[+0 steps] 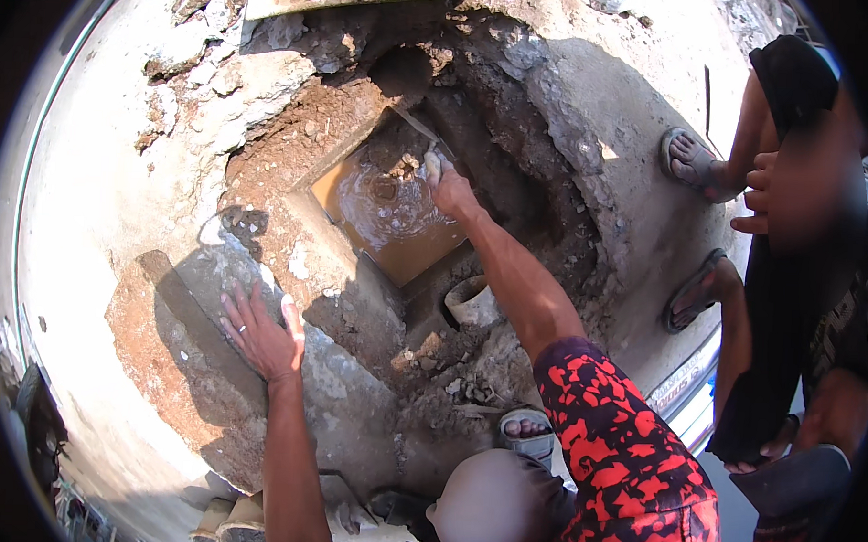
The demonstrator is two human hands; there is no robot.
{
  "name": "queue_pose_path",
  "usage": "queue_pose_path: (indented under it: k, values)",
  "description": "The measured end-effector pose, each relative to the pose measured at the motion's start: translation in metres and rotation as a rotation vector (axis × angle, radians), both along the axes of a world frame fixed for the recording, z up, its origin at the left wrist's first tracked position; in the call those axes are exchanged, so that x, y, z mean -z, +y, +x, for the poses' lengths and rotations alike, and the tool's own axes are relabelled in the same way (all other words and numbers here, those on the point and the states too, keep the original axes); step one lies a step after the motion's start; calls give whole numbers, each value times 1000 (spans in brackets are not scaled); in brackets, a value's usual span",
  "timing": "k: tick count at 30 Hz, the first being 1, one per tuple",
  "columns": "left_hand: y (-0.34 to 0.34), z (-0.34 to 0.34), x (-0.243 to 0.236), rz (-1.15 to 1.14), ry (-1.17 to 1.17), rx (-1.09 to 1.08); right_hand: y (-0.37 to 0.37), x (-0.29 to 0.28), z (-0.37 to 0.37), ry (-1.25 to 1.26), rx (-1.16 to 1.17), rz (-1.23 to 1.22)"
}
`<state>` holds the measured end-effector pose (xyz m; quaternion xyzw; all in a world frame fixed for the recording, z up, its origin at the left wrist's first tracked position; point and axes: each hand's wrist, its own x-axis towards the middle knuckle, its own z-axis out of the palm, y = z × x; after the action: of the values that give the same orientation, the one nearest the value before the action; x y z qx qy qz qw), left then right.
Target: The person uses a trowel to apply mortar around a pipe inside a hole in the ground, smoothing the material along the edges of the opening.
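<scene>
trowel-like tool (418,126) gripped in right hand (448,185), by muddy water (408,255), upper middle of frame; left hand (262,338) open, palm down on broken concrete (340,373), lower left.

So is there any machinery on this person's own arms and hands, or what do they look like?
No machinery shows. The left hand is ungloved, with a slim, pale ring on one finger, and its forearm is bare. The right hand seems ungloved too; that arm wears a black sleeve with jagged red blotches.
</scene>
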<state>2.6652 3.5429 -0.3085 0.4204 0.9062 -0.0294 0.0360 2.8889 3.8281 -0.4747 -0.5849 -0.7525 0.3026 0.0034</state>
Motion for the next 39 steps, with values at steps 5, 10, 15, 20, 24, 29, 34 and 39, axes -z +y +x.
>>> queue_pose_path:
  k: [5,10,15,20,24,29,34,39]
  values:
    - [-18,-3,-2,22,-44,-53,-97,-79,11,399,320,-778]
    - [-19,-5,-38,108,-155,-82,-197,-118,54,717,423,-755]
    - [-26,-19,-23,228,-450,-126,-226,-152,85,852,408,-631]
    - [-36,21,-46,293,-398,38,-238,-207,90,1006,303,-448]
    - [-37,95,-59,573,-695,91,-193,-215,54,1061,246,-333]
    - [-79,172,-61,452,-914,28,-119,-338,-24,1226,26,-398]
    - [-113,181,-89,297,-1042,-142,-143,-341,-13,1224,42,-566]
    - [-134,114,-88,582,-913,-158,-218,-258,86,1073,168,-777]
